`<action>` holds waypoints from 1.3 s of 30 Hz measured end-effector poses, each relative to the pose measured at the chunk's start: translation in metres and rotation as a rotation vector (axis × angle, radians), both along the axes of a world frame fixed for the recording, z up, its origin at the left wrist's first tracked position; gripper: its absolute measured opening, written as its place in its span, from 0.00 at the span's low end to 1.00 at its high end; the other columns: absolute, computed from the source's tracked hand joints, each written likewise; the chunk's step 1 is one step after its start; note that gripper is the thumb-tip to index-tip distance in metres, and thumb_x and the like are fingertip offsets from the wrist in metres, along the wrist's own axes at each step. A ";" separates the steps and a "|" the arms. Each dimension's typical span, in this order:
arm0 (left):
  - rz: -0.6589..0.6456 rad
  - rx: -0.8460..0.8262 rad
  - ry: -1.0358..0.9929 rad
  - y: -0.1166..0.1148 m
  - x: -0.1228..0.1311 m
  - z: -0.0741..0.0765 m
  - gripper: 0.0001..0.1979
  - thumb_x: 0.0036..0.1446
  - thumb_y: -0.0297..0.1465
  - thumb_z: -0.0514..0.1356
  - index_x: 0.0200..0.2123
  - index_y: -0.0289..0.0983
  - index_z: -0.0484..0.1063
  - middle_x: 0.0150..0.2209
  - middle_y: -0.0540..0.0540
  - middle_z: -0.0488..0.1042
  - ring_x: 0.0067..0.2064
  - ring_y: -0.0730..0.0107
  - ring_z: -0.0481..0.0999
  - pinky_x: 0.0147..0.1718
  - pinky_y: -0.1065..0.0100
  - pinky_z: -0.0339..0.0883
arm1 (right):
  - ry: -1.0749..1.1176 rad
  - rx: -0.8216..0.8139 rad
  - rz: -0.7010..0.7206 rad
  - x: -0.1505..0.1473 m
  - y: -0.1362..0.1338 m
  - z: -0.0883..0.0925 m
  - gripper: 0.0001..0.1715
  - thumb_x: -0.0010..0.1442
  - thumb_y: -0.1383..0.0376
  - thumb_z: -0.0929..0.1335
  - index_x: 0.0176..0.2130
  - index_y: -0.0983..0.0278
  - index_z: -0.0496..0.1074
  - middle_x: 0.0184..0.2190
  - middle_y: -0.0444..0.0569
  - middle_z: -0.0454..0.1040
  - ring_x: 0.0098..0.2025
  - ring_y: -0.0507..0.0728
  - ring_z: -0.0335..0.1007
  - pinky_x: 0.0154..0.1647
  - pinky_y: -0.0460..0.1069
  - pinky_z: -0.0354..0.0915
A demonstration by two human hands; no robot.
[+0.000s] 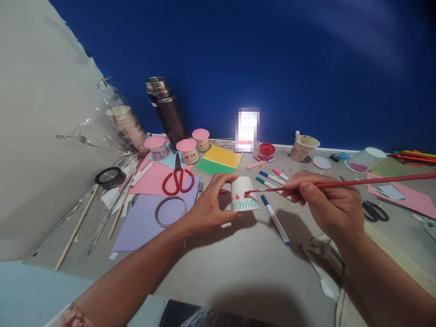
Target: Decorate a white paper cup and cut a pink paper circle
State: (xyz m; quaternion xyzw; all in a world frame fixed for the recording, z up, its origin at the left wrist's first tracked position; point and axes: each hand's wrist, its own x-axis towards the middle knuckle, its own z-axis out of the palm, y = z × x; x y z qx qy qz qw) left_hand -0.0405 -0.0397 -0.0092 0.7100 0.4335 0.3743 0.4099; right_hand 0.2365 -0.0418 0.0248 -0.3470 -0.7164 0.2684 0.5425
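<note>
Between the thumb and fingers of my left hand is a white paper cup, turned upside down. Green zigzag strokes run along its lower edge, with small red marks above them. My right hand grips a red paintbrush like a pen. The brush tip touches the cup's side near the red marks. Several markers lie just beyond and beside the cup, among them a blue-capped marker. An opened pot of red paint stands farther back.
Three decorated cups with pink tops, one a pink-topped cup, stand at the back left near a dark flask. Red-handled scissors and a tape ring lie on coloured paper. Black scissors and a patterned cup are on the right.
</note>
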 end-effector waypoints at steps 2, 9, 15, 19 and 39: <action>-0.007 0.002 0.004 0.000 0.000 -0.001 0.39 0.50 0.27 0.73 0.64 0.50 0.67 0.65 0.43 0.66 0.67 0.52 0.69 0.65 0.46 0.71 | -0.007 -0.003 -0.002 0.000 0.000 0.000 0.14 0.75 0.63 0.69 0.42 0.56 0.86 0.34 0.46 0.84 0.31 0.53 0.75 0.31 0.49 0.72; -0.011 -0.004 0.010 0.000 0.000 -0.002 0.38 0.50 0.27 0.73 0.63 0.50 0.67 0.64 0.43 0.66 0.67 0.53 0.69 0.66 0.46 0.70 | 0.001 -0.017 -0.009 -0.001 0.000 -0.001 0.14 0.75 0.61 0.69 0.41 0.57 0.86 0.34 0.48 0.84 0.31 0.55 0.76 0.31 0.50 0.74; -0.012 0.012 0.022 0.000 0.001 -0.002 0.38 0.50 0.28 0.73 0.63 0.49 0.67 0.63 0.43 0.67 0.66 0.52 0.70 0.65 0.45 0.71 | -0.054 -0.006 -0.015 -0.004 -0.001 0.003 0.16 0.74 0.59 0.69 0.37 0.58 0.86 0.32 0.48 0.85 0.29 0.55 0.76 0.29 0.50 0.74; -0.011 0.018 0.035 0.000 0.001 -0.003 0.38 0.50 0.27 0.73 0.64 0.49 0.67 0.63 0.43 0.67 0.66 0.52 0.70 0.65 0.46 0.71 | -0.042 0.001 -0.018 -0.004 -0.002 0.005 0.17 0.74 0.59 0.69 0.38 0.58 0.86 0.33 0.49 0.85 0.29 0.55 0.77 0.31 0.50 0.75; -0.030 -0.014 -0.029 0.001 0.001 -0.002 0.39 0.51 0.27 0.73 0.64 0.51 0.67 0.66 0.44 0.67 0.68 0.52 0.69 0.67 0.47 0.69 | -0.008 -0.029 0.013 0.003 0.001 0.003 0.14 0.74 0.60 0.69 0.41 0.57 0.86 0.33 0.48 0.84 0.30 0.54 0.75 0.30 0.50 0.74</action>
